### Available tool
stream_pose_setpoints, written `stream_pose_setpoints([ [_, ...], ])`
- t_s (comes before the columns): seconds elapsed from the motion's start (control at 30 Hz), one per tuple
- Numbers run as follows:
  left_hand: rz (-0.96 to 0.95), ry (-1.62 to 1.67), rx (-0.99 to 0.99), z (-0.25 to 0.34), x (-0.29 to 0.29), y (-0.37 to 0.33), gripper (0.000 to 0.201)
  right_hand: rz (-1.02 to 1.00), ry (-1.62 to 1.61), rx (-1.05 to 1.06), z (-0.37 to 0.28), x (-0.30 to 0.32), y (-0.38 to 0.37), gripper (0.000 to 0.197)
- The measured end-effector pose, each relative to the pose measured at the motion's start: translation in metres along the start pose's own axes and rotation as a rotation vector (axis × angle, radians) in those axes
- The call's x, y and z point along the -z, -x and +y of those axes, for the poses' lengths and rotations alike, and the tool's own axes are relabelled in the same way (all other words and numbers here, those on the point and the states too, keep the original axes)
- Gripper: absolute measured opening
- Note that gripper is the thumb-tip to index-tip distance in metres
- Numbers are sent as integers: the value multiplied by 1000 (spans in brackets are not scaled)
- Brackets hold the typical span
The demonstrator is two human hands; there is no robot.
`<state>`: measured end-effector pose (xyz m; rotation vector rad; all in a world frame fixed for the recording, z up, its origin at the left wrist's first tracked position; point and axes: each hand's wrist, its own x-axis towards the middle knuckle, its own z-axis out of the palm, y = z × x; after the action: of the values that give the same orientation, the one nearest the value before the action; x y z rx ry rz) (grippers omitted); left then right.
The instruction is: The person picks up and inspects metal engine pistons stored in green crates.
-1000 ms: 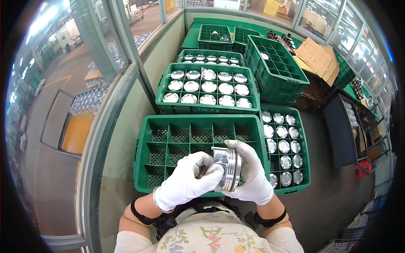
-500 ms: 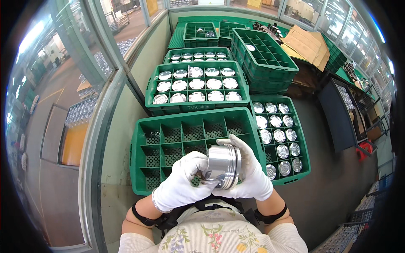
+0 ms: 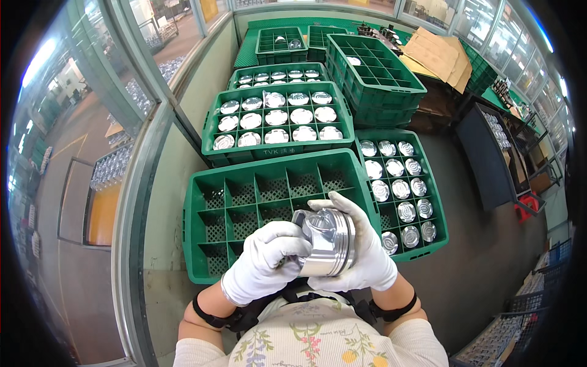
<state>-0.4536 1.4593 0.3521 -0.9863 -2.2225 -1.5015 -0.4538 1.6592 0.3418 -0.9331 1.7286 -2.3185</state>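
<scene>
A shiny metal piston (image 3: 324, 242) lies on its side between my two white-gloved hands, close in front of my body. My right hand (image 3: 361, 248) cups its ringed end from the right, with the fingers behind it. At the opposite, skirt end, my left hand (image 3: 269, 260) is closed, its fingertips against the piston's edge and partly hidden. Below the piston sits a divided green crate (image 3: 199, 223); the compartments that show hold nothing, and my hands cover its near right part.
Beyond stands a green crate (image 3: 278, 148) filled with pistons. Another crate (image 3: 437, 229) with pistons is on the floor at the right. Stacked crates (image 3: 391, 98) rise at the back, near folded cardboard (image 3: 435, 55). A framed glass partition (image 3: 137, 183) runs along the left.
The piston has turned in my hands, so its hollow skirt side now faces up. My left hand has shifted its fingers on the edge. The view has moved slightly.
</scene>
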Motion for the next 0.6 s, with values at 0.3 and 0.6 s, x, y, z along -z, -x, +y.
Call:
stream_pose_setpoints([
  [0.3, 12, -7, 1, -7, -2, 0, 36, 19, 63, 58, 6, 1, -1, 112],
  [0.6, -27, 10, 25, -17, -6, 2, 35, 45, 319, 147, 5, 7, -4, 98],
])
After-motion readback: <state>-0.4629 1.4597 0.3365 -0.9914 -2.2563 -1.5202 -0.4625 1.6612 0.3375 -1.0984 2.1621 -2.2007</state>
